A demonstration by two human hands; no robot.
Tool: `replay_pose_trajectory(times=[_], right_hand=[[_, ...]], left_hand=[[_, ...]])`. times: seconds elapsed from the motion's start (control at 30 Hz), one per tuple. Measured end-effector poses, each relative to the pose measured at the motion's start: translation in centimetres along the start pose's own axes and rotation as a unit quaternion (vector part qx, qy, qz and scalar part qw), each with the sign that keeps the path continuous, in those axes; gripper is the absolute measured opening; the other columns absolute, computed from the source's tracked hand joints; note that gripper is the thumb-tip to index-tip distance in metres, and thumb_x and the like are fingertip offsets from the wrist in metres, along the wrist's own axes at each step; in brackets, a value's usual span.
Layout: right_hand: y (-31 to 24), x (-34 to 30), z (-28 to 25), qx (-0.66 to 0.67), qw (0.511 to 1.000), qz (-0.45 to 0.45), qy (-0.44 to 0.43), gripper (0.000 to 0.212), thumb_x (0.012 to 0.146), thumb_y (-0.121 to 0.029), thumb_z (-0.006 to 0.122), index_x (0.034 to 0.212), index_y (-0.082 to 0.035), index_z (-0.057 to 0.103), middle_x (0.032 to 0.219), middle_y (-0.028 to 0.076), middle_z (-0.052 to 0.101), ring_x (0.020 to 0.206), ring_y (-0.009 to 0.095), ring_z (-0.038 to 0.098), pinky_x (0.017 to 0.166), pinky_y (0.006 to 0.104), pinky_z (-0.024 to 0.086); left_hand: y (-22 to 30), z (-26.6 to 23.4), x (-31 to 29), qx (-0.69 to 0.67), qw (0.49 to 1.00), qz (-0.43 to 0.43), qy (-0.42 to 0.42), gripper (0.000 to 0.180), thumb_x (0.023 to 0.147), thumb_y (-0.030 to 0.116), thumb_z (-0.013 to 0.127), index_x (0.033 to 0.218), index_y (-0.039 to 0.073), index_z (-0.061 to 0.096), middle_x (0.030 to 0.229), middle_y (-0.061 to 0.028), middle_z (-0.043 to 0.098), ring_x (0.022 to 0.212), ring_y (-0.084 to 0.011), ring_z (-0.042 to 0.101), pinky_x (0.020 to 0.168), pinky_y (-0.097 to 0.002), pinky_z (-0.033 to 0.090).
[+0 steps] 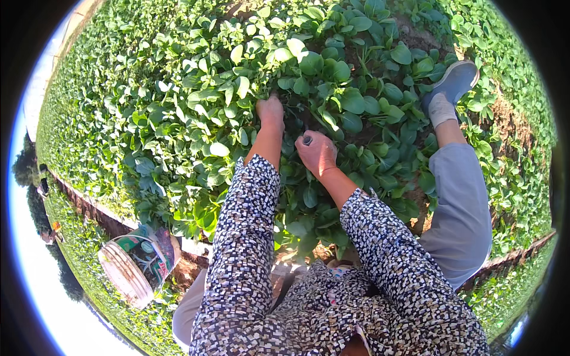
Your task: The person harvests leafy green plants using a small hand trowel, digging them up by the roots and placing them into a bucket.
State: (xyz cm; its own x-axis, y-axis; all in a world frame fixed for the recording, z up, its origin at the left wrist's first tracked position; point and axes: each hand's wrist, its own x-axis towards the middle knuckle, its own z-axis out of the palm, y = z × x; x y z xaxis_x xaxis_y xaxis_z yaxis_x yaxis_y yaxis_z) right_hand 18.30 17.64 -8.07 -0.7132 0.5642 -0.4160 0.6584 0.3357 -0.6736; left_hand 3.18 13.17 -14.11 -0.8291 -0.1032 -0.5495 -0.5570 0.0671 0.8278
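Note:
Both my hands reach down among low, round-leaved leafy greens (352,101). My left hand (271,111) looks closed and is pushed in between the stems; leaves cover its fingertips, so what it grips cannot be made out. Just right of it and nearer to me, my right hand (316,153) is wrapped in a fist around a handle (307,140), whose dark round end shows by the thumb. The rest of that handled tool is hidden below the hand and by foliage.
A whitish bucket (124,274) with a printed side lies tilted at the left, by the bed's edge. My right foot, in a grey-blue shoe (456,83), rests among the plants at the right. Bare soil (510,127) shows beyond it, and low borders run along both sides.

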Motion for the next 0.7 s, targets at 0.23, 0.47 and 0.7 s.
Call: replay_pose_trajectory(times=[0.23, 0.47, 0.7], right_hand=[[1.7, 1.1, -2.3, -0.009, 0.998, -0.046, -0.049, 0.017, 0.073, -0.028, 0.061, 0.072, -0.011, 0.065, 0.072, 0.011, 0.063, 0.072, 0.033, 0.061, 0.066, 0.0381, 0.048], [-0.6, 1.6, -1.6, -0.036, 0.999, -0.028, -0.025, 0.018, 0.074, -0.029, 0.061, 0.072, -0.012, 0.065, 0.073, 0.011, 0.064, 0.073, 0.034, 0.061, 0.067, 0.0379, 0.048], [-0.7, 2.4, -1.2, -0.035, 0.993, -0.115, 0.003, 0.023, 0.075, -0.03, 0.059, 0.07, -0.008, 0.063, 0.07, 0.013, 0.063, 0.071, 0.035, 0.061, 0.066, 0.038, 0.049]], left_hand=[[1.9, -3.0, 0.8, 0.142, 0.99, 0.016, -0.015, 0.031, 0.086, 0.026, 0.062, 0.083, -0.005, 0.056, 0.064, -0.0082, 0.057, 0.049, -0.0182, 0.051, 0.045, -0.0339, 0.041], [2.0, 1.4, 1.0, 0.226, 0.96, 0.15, -0.074, 0.05, 0.077, 0.013, 0.069, 0.123, 0.003, 0.05, 0.107, -0.016, 0.066, 0.094, -0.0254, 0.063, 0.085, -0.0347, 0.049], [1.9, 1.8, 5.5, 0.312, 0.939, 0.079, -0.119, 0.039, 0.078, 0.031, 0.069, 0.105, 0.002, 0.067, 0.104, -0.0181, 0.068, 0.094, -0.0289, 0.065, 0.083, -0.0388, 0.05]])
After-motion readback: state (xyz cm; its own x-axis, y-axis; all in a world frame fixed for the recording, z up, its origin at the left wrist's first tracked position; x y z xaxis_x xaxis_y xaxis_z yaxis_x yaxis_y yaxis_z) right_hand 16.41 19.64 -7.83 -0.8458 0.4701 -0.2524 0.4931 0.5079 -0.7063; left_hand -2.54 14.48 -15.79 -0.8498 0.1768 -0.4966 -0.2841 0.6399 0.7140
